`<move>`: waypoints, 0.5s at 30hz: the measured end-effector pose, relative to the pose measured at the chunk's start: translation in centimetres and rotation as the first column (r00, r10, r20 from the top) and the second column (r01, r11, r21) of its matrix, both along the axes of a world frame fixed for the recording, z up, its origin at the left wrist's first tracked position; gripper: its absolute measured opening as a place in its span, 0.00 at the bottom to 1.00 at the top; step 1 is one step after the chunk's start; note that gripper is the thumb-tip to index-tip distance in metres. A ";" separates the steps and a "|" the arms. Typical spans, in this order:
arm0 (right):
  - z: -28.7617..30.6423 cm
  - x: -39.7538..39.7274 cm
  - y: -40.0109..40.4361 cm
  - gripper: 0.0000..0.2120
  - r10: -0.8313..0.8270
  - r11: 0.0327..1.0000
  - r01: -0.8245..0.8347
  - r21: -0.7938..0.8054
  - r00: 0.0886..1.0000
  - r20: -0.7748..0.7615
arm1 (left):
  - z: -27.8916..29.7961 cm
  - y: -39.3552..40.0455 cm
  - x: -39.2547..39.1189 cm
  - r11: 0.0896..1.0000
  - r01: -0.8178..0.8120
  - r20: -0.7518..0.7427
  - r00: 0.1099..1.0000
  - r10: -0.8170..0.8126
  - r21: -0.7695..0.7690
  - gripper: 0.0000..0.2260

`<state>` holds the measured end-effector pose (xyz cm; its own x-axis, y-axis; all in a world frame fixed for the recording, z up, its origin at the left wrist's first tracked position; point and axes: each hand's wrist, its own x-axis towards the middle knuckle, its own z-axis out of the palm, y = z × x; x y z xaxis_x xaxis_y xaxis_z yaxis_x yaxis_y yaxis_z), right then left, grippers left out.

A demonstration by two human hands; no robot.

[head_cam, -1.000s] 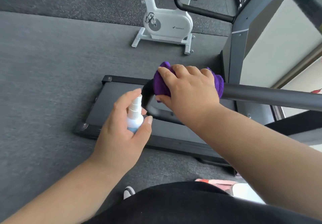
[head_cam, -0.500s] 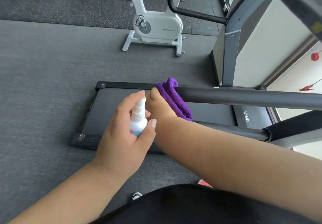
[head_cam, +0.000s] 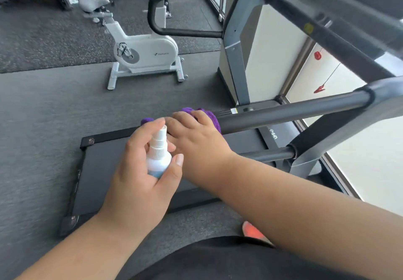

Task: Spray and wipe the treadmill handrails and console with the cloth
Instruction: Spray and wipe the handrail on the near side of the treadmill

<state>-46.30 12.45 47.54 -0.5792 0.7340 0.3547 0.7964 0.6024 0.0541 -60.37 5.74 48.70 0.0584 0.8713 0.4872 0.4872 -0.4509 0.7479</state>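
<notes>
Head view, left hand (head_cam: 139, 177): curled round the spray bottle (head_cam: 158, 156), forefinger on the nozzle top, near centre of the scene
Head view, right hand (head_cam: 196, 142): fingers wrapped over the purple cloth (head_cam: 209, 117), pressing it on the free end of the near handrail (head_cam: 290, 110)
Cloth: bunched round the bar end, partly hidden under the hand
Treadmill deck (head_cam: 104, 166): low on the floor, left of and below the handrail
Far handrail (head_cam: 185, 11): black loop, far centre, no cloth on it
Console (head_cam: 349, 16): blurred, upper right, well apart from both hands
Exercise bike (head_cam: 144, 53): white, far left, not part of the job
Progress, judged: wiping under way at the near handrail end; far handrail and console look yet to do; whether spray is on the bar cannot be told
</notes>
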 end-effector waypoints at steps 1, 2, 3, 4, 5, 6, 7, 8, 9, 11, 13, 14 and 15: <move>-0.1 1.1 0.1 0.16 -0.009 1.000 0.011 0.027 0.997 -0.073 | 0.1 0.2 0.7 1.000 0.020 -0.004 1.000 -0.020 0.005 0.27; 0.1 2.1 0.0 0.18 -0.036 0.998 0.040 0.037 0.992 -0.124 | 0.3 0.3 1.4 0.999 0.039 -0.008 0.999 -0.038 0.013 0.27; -0.1 3.3 0.2 0.20 -0.066 0.995 0.078 0.067 0.983 -0.170 | 0.4 0.5 2.1 0.998 0.055 -0.014 0.998 -0.055 0.022 0.28; -0.1 4.6 0.1 0.20 -0.082 0.993 0.097 0.064 0.976 -0.202 | 0.4 0.7 2.8 0.997 0.070 -0.024 0.997 -0.069 0.028 0.28; -0.2 6.0 -0.1 0.20 -0.110 0.988 0.130 0.078 0.970 -0.217 | 0.5 0.9 3.6 0.996 0.079 -0.040 0.996 -0.078 0.030 0.29; -0.2 7.3 -0.1 0.20 -0.132 0.985 0.152 0.081 0.968 -0.216 | 0.6 1.0 4.3 0.996 0.084 -0.059 0.995 -0.082 0.024 0.30; -0.4 8.7 0.0 0.21 -0.130 0.982 0.155 0.108 0.969 -0.211 | 0.6 1.1 5.1 0.996 0.087 -0.083 0.993 -0.085 0.016 0.29; -0.3 10.2 -0.1 0.21 -0.132 0.979 0.161 0.125 0.968 -0.213 | 0.6 1.2 5.9 0.996 0.093 -0.110 0.990 -0.091 0.011 0.28; -0.4 11.7 -0.1 0.22 -0.141 0.977 0.172 0.127 0.965 -0.222 | 0.6 1.2 6.7 0.995 0.100 -0.134 0.986 -0.098 0.006 0.26; -0.4 14.8 -0.3 0.22 -0.177 0.971 0.208 0.117 0.957 -0.229 | 0.8 1.3 8.4 0.994 0.109 -0.161 0.981 -0.109 -0.012 0.23; -0.4 17.9 -0.4 0.23 -0.225 0.961 0.254 0.110 0.947 -0.228 | 0.9 1.3 10.0 0.994 0.108 -0.177 0.978 -0.109 -0.018 0.23; -0.3 19.4 -0.4 0.24 -0.247 0.955 0.276 0.106 0.942 -0.228 | 1.0 1.3 10.9 0.994 0.108 -0.181 0.977 -0.110 -0.020 0.24; -0.2 20.9 -0.3 0.24 -0.263 0.951 0.292 0.103 0.937 -0.231 | 1.1 1.3 11.7 0.993 0.113 -0.181 0.977 -0.116 -0.027 0.24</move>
<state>-25.40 12.12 47.32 -0.2601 0.7919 0.5524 0.9324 0.3546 -0.0693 -48.67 7.03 49.80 0.2446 0.8616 0.4447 0.5615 -0.4998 0.6595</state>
